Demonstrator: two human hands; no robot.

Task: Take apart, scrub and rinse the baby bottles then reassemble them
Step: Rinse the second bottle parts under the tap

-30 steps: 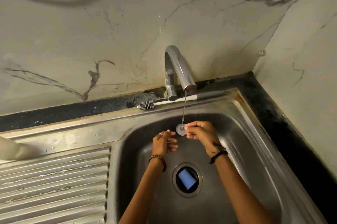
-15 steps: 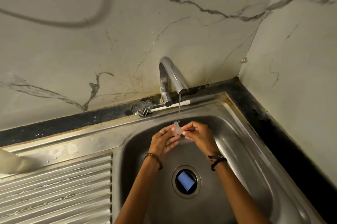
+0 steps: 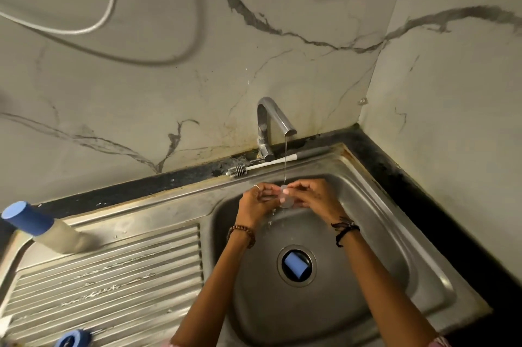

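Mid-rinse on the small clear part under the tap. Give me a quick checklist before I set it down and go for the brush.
1. Water running from tap: ok.
2. Clear part under the stream: ok.
3. Left hand and right hand both pinch the part: ok.
4. Part fully rinsed: cannot tell.
5. Brush within reach on the rim behind the sink: ok.
6. Drain free: not ok, a blue piece sits in it.

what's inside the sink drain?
A blue piece sits in the drain opening, tilted. What it is, and anything beneath it, cannot be seen.
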